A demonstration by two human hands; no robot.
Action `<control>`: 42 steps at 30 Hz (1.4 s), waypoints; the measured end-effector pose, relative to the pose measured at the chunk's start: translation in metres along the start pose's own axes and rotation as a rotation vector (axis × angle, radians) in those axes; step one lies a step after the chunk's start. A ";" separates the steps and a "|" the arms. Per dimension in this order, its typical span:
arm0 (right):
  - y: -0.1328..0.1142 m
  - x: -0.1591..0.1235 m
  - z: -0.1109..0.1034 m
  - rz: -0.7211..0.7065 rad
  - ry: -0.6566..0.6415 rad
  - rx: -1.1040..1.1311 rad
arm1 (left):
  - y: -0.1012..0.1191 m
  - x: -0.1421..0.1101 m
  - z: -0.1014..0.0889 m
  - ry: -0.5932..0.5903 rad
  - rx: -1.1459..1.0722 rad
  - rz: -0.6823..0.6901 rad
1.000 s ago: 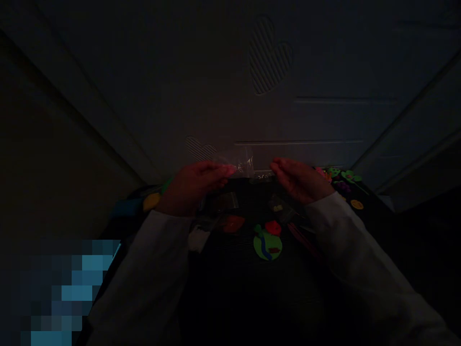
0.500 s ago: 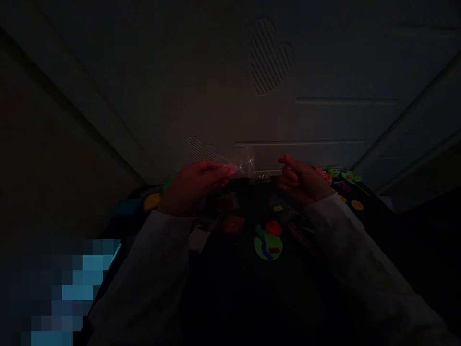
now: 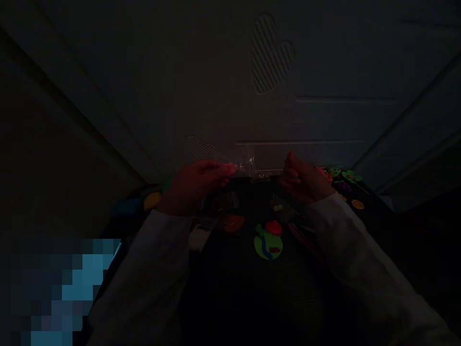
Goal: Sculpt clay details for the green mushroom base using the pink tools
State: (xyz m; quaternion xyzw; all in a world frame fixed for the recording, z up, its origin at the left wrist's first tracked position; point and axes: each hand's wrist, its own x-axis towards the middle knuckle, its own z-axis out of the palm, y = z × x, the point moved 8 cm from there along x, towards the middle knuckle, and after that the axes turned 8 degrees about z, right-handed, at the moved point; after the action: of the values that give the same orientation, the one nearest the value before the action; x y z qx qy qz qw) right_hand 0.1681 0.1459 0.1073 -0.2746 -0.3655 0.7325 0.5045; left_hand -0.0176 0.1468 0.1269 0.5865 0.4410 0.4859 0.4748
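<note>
The scene is very dim. My left hand (image 3: 196, 185) is closed on a clear plastic bag (image 3: 247, 161), and soft pink stuff, perhaps modelling clay (image 3: 229, 168), shows at its fingertips. Apart from the bag, to the right, my right hand (image 3: 300, 179) is curled with thumb and fingers pressed together; whatever it may hold is too dark to see. Below and between the hands lies a green disc of clay (image 3: 273, 240) bearing a blue strip, a dark red piece and a dark green lump. A bright red lump (image 3: 273, 227) touches its upper edge.
Small bags with brown (image 3: 225, 202), orange-red (image 3: 234, 223), white (image 3: 199, 236) and pale yellow (image 3: 278, 207) contents lie on the dark table. Pink sticks (image 3: 302, 238) rest near my right sleeve. Coloured clay shapes (image 3: 351, 177) stand far right. A panel with hearts (image 3: 272, 55) rises behind.
My right hand's fingers have curled in more tightly, and the thumb tip has shifted slightly right and up. My left hand and the bag stay almost where they were.
</note>
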 end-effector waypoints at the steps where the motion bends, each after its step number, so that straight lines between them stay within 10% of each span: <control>1: -0.001 0.000 0.000 -0.007 0.006 -0.019 | 0.000 0.000 0.000 0.005 -0.002 0.000; 42: -0.035 -0.012 -0.004 -0.221 0.151 -0.191 | -0.004 0.002 -0.008 -0.016 0.001 0.007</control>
State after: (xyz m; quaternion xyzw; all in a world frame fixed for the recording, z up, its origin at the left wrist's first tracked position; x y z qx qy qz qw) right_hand 0.1944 0.1432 0.1334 -0.3338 -0.4224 0.6117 0.5796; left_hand -0.0256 0.1501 0.1239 0.5922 0.4353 0.4827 0.4763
